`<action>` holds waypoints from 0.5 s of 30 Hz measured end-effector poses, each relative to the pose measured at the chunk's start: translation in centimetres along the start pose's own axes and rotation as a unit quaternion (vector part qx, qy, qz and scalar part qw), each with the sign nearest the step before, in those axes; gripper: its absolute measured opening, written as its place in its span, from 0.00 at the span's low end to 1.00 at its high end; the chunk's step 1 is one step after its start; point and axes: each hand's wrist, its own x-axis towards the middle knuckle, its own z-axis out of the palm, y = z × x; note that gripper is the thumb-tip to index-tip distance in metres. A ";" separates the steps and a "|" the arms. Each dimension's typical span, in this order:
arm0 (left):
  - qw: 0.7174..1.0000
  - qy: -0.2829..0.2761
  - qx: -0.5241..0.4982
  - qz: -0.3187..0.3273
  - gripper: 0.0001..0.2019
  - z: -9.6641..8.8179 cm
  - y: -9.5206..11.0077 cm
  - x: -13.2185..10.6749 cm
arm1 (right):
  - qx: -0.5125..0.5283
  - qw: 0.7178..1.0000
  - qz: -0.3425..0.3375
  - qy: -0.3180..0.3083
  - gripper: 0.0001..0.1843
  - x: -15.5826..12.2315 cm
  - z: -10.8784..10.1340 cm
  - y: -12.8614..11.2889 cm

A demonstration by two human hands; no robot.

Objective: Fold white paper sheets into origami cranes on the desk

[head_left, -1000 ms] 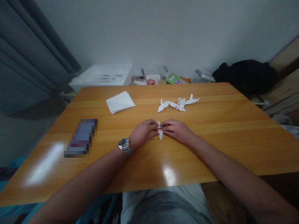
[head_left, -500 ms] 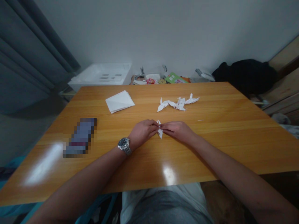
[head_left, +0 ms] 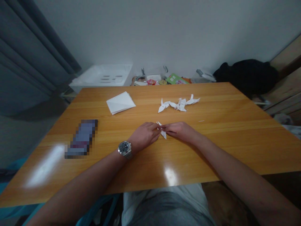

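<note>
Between my two hands is a small folded white paper figure [head_left: 163,134], its pointed ends showing above and below my fingers. My left hand [head_left: 146,133], with a metal watch [head_left: 124,148] on its wrist, pinches the figure from the left. From the right, my right hand [head_left: 178,129] is closed on it with fingertips pressed together. The fingertips of both hands meet over the middle of the paper and hide that part. Farther back on the table, several folded white paper birds [head_left: 179,104] lie in a row.
A stack of white paper sheets [head_left: 120,103] lies on the wooden table [head_left: 202,153] at back left. A blurred-out phone-like object [head_left: 82,138] is at the left. A thin white strip [head_left: 201,121] lies at right. Beyond the far edge are a white tray [head_left: 98,75] and a green packet [head_left: 176,79].
The paper figure has turned slightly, its lower tip swinging to the right. My left hand has rotated a little with it; my right hand has barely moved.
</note>
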 end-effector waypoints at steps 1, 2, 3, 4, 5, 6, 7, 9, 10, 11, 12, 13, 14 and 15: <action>1.000 -0.006 0.007 0.000 0.14 -0.2 0.2 0.0 | 0.002 1.000 -0.004 -0.005 0.14 0.0 -0.1 0.0; 1.000 -0.010 0.010 0.000 0.14 -0.4 0.4 -0.1 | 0.007 1.000 -0.009 -0.010 0.15 0.0 -0.3 0.0; 1.000 -0.012 0.010 -0.002 0.15 -0.6 0.6 -0.1 | 0.012 1.000 -0.014 -0.014 0.15 0.0 -0.4 -0.1; 1.000 -0.013 0.008 -0.004 0.15 -0.7 0.7 -0.1 | 0.016 1.000 -0.018 -0.016 0.15 0.0 -0.6 -0.1; 1.000 -0.013 0.004 -0.008 0.15 -0.8 0.8 -0.1 | 0.016 0.999 -0.022 -0.019 0.15 0.0 -0.7 -0.3; 1.000 -0.012 0.000 -0.012 0.15 -1.0 1.0 -0.1 | 0.012 0.999 -0.027 -0.020 0.15 0.1 -0.9 -0.4; 1.000 -0.011 -0.003 -0.016 0.16 -1.1 1.1 -0.1 | 0.005 0.999 -0.031 -0.020 0.15 0.1 -1.0 -0.5; 1.000 -0.011 -0.003 -0.021 0.16 -1.2 1.3 -0.1 | -0.010 0.999 -0.037 -0.014 0.15 0.1 -1.1 -0.6; 1.000 -0.013 0.000 -0.022 0.16 -1.3 1.4 -0.1 | -0.014 0.999 -0.039 -0.011 0.15 0.1 -1.1 -0.7; 1.000 -0.016 0.003 -0.021 0.16 -1.3 1.5 -0.1 | -0.015 0.999 -0.041 -0.010 0.15 0.1 -1.1 -0.7; 1.000 -0.018 0.006 -0.020 0.16 -1.4 1.7 -0.1 | -0.014 0.999 -0.042 -0.011 0.16 0.1 -1.1 -0.8; 1.000 -0.019 0.009 -0.018 0.16 -1.4 1.8 -0.1 | -0.013 0.999 -0.042 -0.013 0.16 0.1 -1.1 -0.8; 1.000 -0.019 0.012 -0.017 0.16 -1.5 2.0 -0.2 | -0.015 0.999 -0.042 -0.016 0.15 0.0 -1.0 -0.8; 1.000 -0.018 0.017 -0.017 0.16 -1.5 2.2 -0.2 | -0.018 0.999 -0.041 -0.019 0.15 -0.1 -1.0 -0.8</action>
